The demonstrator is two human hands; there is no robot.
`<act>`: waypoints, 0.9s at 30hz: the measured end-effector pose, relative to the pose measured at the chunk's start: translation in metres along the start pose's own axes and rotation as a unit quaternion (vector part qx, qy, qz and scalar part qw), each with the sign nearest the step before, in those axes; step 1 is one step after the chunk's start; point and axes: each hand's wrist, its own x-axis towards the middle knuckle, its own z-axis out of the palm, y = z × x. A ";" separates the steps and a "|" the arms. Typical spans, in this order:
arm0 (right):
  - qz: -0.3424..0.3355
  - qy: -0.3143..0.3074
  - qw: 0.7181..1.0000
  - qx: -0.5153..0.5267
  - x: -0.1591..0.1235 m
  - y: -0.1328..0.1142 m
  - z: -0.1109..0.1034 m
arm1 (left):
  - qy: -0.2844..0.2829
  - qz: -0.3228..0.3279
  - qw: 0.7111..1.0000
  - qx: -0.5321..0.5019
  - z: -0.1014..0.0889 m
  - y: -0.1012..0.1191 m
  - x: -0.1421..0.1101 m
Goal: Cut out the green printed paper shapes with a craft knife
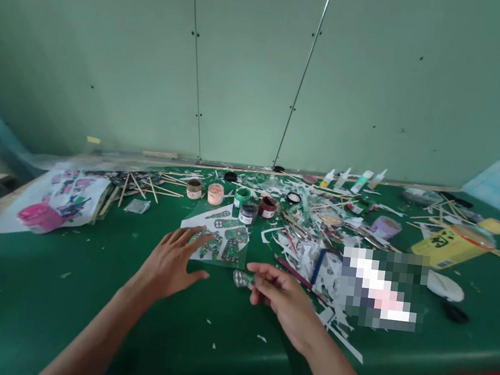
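Between the thumb and fingers of my right hand (280, 296) is a small grey and green painted cutout (242, 279), held just above the table. My left hand (176, 260) has its fingers spread and nothing in them. It hovers over the lower left edge of a white sheet (196, 220) that bears several similar painted cutouts (231, 248); whether the fingertips touch it I cannot tell. Just behind that sheet stand open paint jars: brown (194, 189), peach (215, 194), green (242, 197), grey (247, 213) and dark red (268, 207).
Paper scraps (346, 334) lie heaped to the right, around a yellow container (453, 244) on its side. Glue bottles (362, 182) stand at the back. On the left are wooden sticks (166, 192), a pink container (40, 218) and a printed sheet (7, 217). A green wall (245, 66) rises behind.
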 end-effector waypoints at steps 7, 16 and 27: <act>-0.080 0.042 0.986 -0.138 0.077 -0.015 0.002 | -0.007 0.052 0.998 0.046 0.008 -0.015 0.005; -0.126 0.075 0.966 -0.214 0.139 -0.021 0.016 | 0.069 0.074 0.992 0.075 -0.021 -0.014 -0.008; -0.204 0.033 0.929 -0.308 0.102 -0.013 0.023 | 0.073 0.004 0.997 0.038 -0.013 0.000 -0.056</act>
